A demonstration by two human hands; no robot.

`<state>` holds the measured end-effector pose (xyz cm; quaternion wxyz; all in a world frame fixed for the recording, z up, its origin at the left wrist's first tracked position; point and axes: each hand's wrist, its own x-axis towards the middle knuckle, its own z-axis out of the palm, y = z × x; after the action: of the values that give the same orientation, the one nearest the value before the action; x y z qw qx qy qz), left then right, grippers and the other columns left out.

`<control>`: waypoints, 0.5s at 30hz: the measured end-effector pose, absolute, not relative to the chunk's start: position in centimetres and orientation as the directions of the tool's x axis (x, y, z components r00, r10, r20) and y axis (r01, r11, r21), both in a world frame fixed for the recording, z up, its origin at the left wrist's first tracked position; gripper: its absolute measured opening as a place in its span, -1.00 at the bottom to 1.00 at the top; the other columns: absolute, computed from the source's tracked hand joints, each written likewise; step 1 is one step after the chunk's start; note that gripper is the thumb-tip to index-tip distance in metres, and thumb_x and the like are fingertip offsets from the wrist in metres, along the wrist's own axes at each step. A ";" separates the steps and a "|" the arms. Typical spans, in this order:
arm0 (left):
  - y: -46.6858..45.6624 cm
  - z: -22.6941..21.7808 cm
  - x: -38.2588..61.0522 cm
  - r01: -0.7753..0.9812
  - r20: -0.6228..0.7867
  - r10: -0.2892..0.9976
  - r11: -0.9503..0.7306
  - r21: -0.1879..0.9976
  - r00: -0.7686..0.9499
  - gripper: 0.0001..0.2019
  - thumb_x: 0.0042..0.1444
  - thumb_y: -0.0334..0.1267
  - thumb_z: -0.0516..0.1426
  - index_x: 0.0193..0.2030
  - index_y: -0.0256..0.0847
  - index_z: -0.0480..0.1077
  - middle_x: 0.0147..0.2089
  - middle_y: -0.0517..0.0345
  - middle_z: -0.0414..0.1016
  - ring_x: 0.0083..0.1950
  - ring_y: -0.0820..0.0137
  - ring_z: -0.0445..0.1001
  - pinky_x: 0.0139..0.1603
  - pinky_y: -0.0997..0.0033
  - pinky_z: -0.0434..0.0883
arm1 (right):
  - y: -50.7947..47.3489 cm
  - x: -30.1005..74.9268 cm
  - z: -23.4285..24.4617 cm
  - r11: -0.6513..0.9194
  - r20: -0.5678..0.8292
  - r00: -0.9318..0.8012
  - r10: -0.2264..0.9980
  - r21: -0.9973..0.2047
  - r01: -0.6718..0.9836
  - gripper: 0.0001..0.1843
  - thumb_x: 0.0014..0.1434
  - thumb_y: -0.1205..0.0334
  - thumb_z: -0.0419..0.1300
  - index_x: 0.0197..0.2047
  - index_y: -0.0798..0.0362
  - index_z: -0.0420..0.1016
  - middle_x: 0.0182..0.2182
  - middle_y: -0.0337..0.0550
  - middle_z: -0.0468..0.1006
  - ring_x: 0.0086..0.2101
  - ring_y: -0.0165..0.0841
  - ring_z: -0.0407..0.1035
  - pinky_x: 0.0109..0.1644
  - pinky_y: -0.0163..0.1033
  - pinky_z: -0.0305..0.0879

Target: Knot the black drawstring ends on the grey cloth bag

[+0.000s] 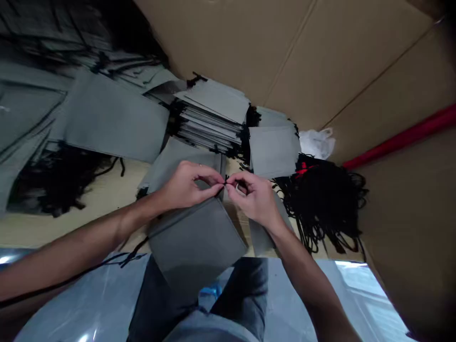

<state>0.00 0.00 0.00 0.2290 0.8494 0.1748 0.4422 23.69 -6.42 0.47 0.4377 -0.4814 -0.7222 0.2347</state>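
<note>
Head view: both hands pinch cord at grey pouch

Grey pouch (195,237) lies over the person's lap, top edge at the hands. Left hand (185,185) and right hand (254,197) meet above it, fingers (213,183) pinched on a black cord (225,179). Beyond: stack of grey pouches (213,118), loose black cords (324,199) right, cardboard wall (320,61) behind.
</note>
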 end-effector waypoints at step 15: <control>-0.1 0.0 -0.3 0.127 0.683 0.420 -0.890 0.437 0.597 -0.92 0.41 -0.34 0.33 -0.12 -0.15 0.70 -0.24 0.25 0.80 -0.31 0.53 0.73 -0.13 0.67 0.55 | -7.1 23.2 0.7 0.357 0.330 -0.145 0.933 -0.801 0.480 -0.90 0.29 0.24 0.38 -0.13 -0.01 0.71 -0.29 -0.22 0.73 -0.30 -0.37 0.60 -0.22 -0.30 0.49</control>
<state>-0.32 -0.09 -0.02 0.1746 0.8765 0.1561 0.4206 23.18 -7.06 0.71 0.4222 -0.4995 -0.7074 0.2680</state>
